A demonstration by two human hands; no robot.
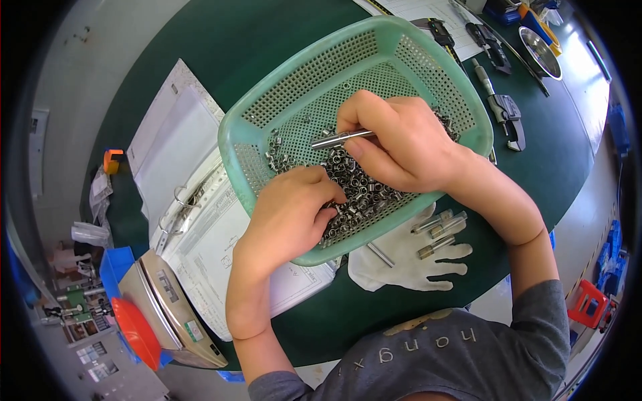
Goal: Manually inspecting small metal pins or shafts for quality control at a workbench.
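A green perforated plastic basket (304, 73) sits on the dark green table, tilted across the middle of the view. Many small shiny metal rings (361, 190) lie heaped in its near part, with some scattered toward its sides. My right hand (404, 144), above the heap, grips a slim metal rod (328, 141) between thumb and fingers; the rod's tip points left. Down at the heap's left side is my left hand (291, 210), thumb and fingers closed together among the rings. Whatever those fingertips hold is hidden.
Beside the basket lies a white glove (408, 267) with small clear vials (438, 230) and a metal pin (380, 254). Left are an open ring binder (200, 227) and a beige scale (167, 307). A micrometer (505, 110), calipers (441, 31) and a steel bowl (540, 53) stand at right.
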